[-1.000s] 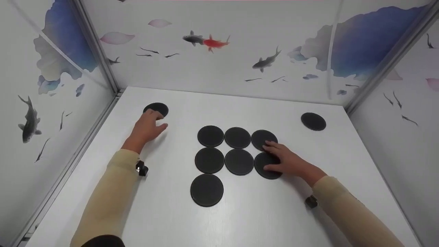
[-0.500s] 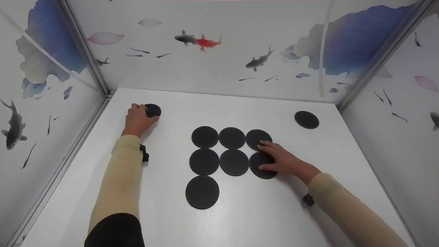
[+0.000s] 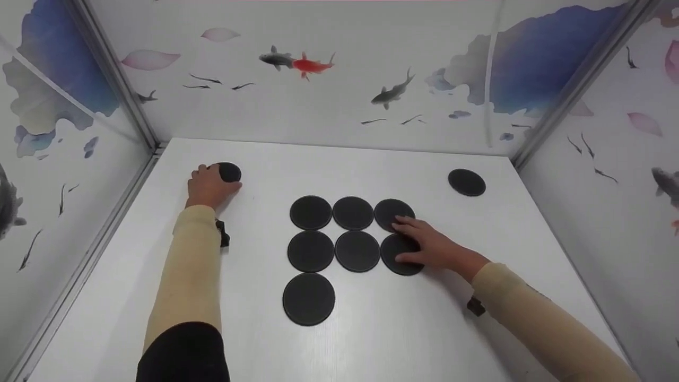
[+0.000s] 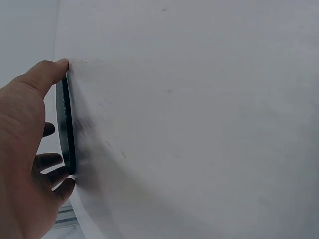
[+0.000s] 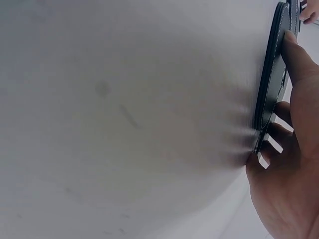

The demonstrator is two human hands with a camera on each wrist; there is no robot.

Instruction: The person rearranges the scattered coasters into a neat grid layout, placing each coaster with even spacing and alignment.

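My left hand point(image 3: 207, 187) holds a round black coaster point(image 3: 230, 172) at the far left of the white table. The left wrist view shows the thumb at one edge of that coaster point(image 4: 65, 124) and fingertips at the opposite edge. My right hand point(image 3: 432, 244) rests with spread fingers over two coasters at the right of a grouped layout. The thumb touches the lower one point(image 3: 391, 245), and the fingertips lie on the upper one point(image 3: 388, 211). In the right wrist view the nearer coaster point(image 5: 273, 74) has pale stitching, and its edge looks layered.
Several more coasters point(image 3: 354, 251) make two touching rows, with a single coaster point(image 3: 308, 299) below the left column. Another coaster point(image 3: 467, 182) lies apart at the far right. White panels point(image 3: 329, 106) with painted fish enclose the table point(image 3: 403, 329) at the back and sides.
My left hand has come down round the far left coaster, its thumb and fingers now at the edges. The right hand stays on its coasters. The head view has shifted slightly right.
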